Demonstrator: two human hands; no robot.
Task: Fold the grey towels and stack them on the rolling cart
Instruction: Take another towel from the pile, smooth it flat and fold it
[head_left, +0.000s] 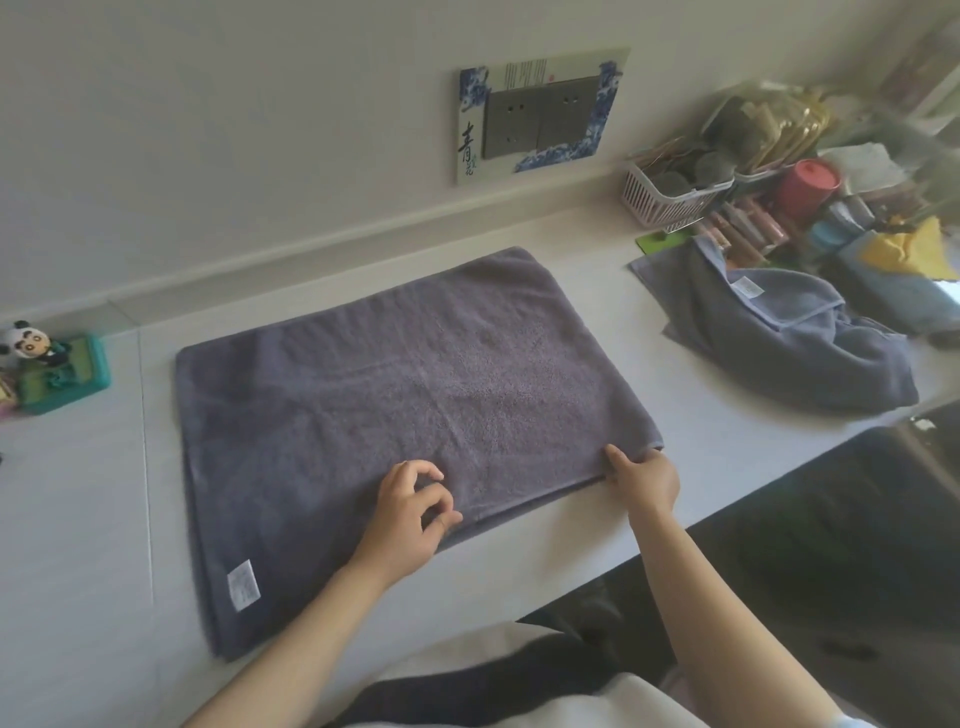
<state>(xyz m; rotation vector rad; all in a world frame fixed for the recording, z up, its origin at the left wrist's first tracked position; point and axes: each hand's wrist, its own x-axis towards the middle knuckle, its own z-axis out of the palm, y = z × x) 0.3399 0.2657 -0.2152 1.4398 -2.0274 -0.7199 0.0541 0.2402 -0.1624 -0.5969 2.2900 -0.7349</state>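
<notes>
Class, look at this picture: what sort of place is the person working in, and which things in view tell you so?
Probably a home, at a white counter along a wall. Signs: a decorated socket plate, a panda figurine, and baskets of household clutter beside the grey towel being folded.

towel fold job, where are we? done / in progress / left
Done: nothing stacked that the view shows; no rolling cart is in sight. In progress: one grey towel lies flat on the counter, seemingly doubled over already. The right hand pinches its near right corner; the left hand rests on the near edge, fingers curled. Left: finish this fold, then the crumpled grey towel at right, then stacking.
</notes>
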